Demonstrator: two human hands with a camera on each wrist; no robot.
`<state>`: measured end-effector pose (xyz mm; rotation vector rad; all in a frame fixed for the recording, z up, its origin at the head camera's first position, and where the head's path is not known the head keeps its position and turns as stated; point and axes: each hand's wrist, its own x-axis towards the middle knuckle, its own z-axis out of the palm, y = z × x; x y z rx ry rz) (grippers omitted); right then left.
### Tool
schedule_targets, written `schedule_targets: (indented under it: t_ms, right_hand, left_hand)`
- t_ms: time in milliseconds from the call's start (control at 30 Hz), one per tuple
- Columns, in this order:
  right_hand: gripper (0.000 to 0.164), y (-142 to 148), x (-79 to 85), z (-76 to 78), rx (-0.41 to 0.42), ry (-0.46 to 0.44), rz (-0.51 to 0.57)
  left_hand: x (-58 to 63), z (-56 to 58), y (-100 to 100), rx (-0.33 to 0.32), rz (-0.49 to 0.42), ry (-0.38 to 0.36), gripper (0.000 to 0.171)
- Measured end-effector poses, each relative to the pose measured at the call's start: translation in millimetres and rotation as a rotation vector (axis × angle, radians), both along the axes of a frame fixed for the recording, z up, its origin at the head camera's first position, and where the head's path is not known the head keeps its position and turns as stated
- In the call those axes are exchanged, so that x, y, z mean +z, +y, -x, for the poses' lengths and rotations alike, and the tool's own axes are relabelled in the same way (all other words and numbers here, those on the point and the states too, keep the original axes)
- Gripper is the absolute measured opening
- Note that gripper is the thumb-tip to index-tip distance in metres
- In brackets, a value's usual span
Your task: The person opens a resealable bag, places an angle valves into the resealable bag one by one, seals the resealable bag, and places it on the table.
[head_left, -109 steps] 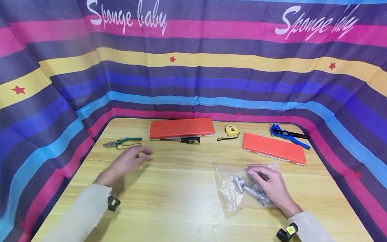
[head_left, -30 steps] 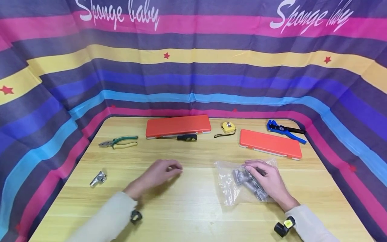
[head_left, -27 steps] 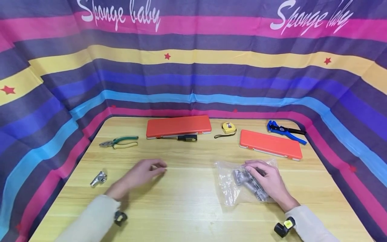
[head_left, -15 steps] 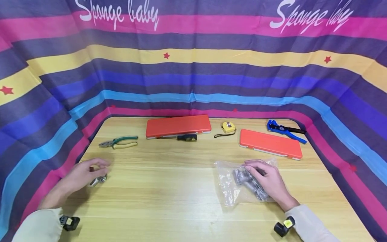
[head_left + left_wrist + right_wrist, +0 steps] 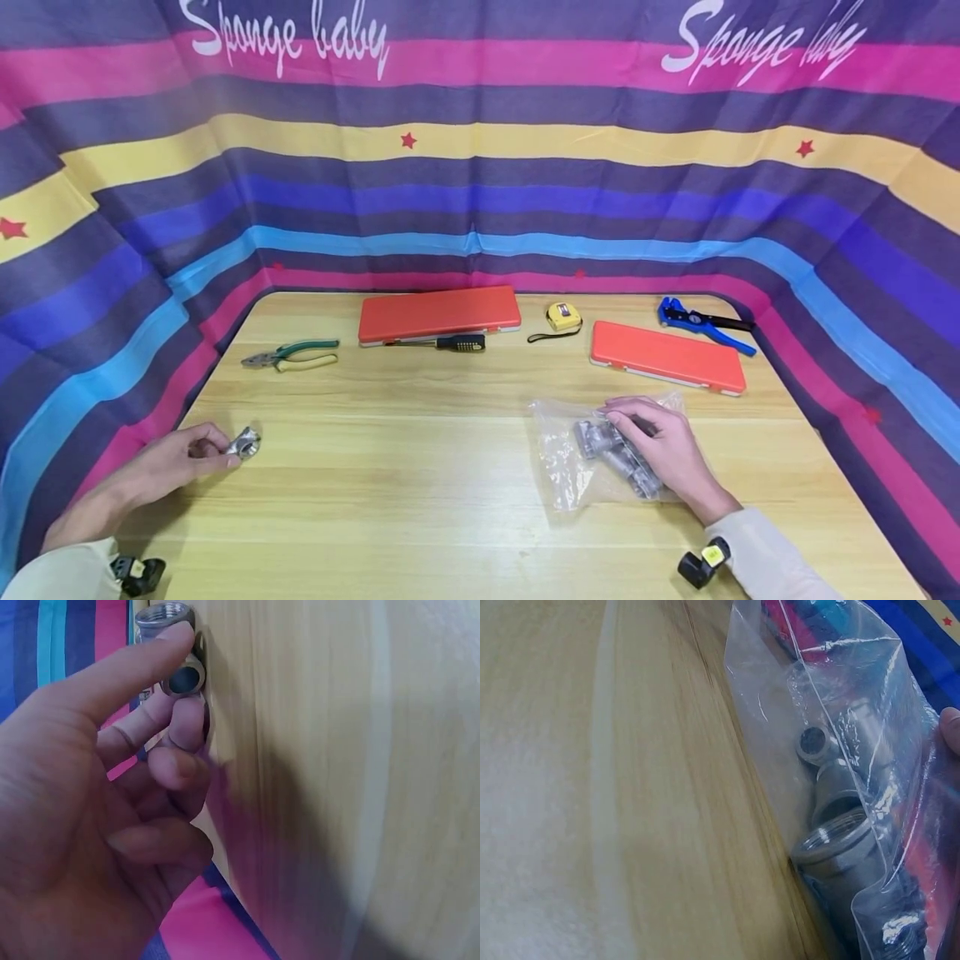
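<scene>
At the left of the table, my left hand [image 5: 176, 458] pinches a shiny metal pipe fitting [image 5: 245, 443] between thumb and fingertips. The left wrist view shows this fitting [image 5: 154, 628] with a threaded opening and a smaller round opening, the thumb lying across it. My right hand [image 5: 667, 446] grips the upper part of a clear plastic bag [image 5: 558, 479] right of the middle. Several grey metal fittings [image 5: 844, 859] show through the plastic in the right wrist view, some with threads. Part of the bag is hidden behind the right hand.
Along the back are pliers [image 5: 307, 354], a red case [image 5: 438, 314], a screwdriver [image 5: 459, 342] and a yellow tape measure [image 5: 563, 316]. A second red case [image 5: 667, 357] and a blue wire stripper [image 5: 705, 325] lie at the right. A striped cloth [image 5: 480, 200] walls the table.
My left hand has moved from the middle of the table to the left and taken hold of the fitting lying there. The right hand has stayed on the bag.
</scene>
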<state>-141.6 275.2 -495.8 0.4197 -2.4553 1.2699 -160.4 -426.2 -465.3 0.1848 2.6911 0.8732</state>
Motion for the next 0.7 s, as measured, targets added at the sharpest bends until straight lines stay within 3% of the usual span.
schedule_targets:
  t_ms: [133,267,433,700]
  right_hand:
    - [0.017,1,-1.7,0.2,-0.001,-0.017,0.003]
    - [0.018,1,-2.8,0.1,-0.010,-0.025,-0.004]
    - [0.020,1,-2.9,-0.7,-0.009,-0.010,0.002]
    - [0.020,1,-0.5,-1.2,-0.001,-0.008,0.007]
  left_hand:
    - [1.6,3.1,11,-0.005,0.001,0.018,0.025]
    - [0.4,9.9,43,-0.049,-0.014,0.093,0.020]
    - [8.1,23.1,106,-0.162,-0.099,0.076,0.019]
    - [19.5,37.3,228,-0.377,-0.179,0.046,0.015]
